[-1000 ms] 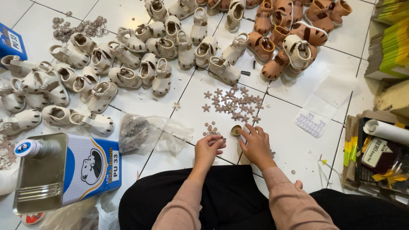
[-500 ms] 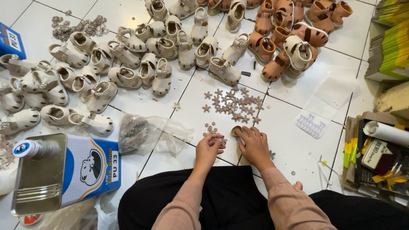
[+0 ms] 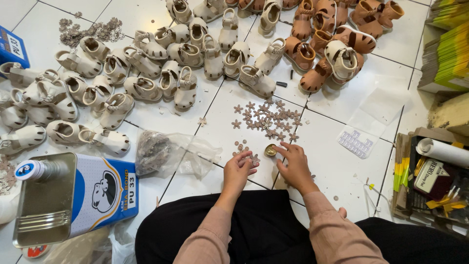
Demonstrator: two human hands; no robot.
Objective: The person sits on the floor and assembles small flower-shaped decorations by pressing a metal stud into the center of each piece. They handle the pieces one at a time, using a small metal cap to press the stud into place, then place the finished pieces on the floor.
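Left hand: the left hand point(image 3: 239, 171) rests on the white tiled floor point(image 3: 337, 171), its grip pinched together on a flower-shaped brown piece point(image 3: 254, 159) at the fingertips.
Right hand: the right hand point(image 3: 293, 164) lies palm down just beside it, fingers touching a small round brass-coloured cap point(image 3: 270, 150); whether this grip is clamped on the cap I cannot tell.
Flower pieces: a loose scatter of brown flower cut-outs point(image 3: 268, 117) lies on the floor just beyond both hands.
Glue can: a rectangular metal can point(image 3: 73, 195) lies on its side at lower left, its label blue and white with an orange curved edge and a dark animal emblem, its round cap blue and white.
Blue box: a small blue carton point(image 3: 10, 49) sits at the far left edge.
Plastic bag: a clear bag point(image 3: 166, 154) holding brownish pieces lies between can and hands.
Blister sheet: a clear studded sheet point(image 3: 355, 144) lies right of the hands.
Carton at right: an open cardboard box point(image 3: 405, 186) holds a white paper roll and a dark packet with a white label.
Stacks: yellow-green flat stacks point(image 3: 447, 54) stand at upper right.
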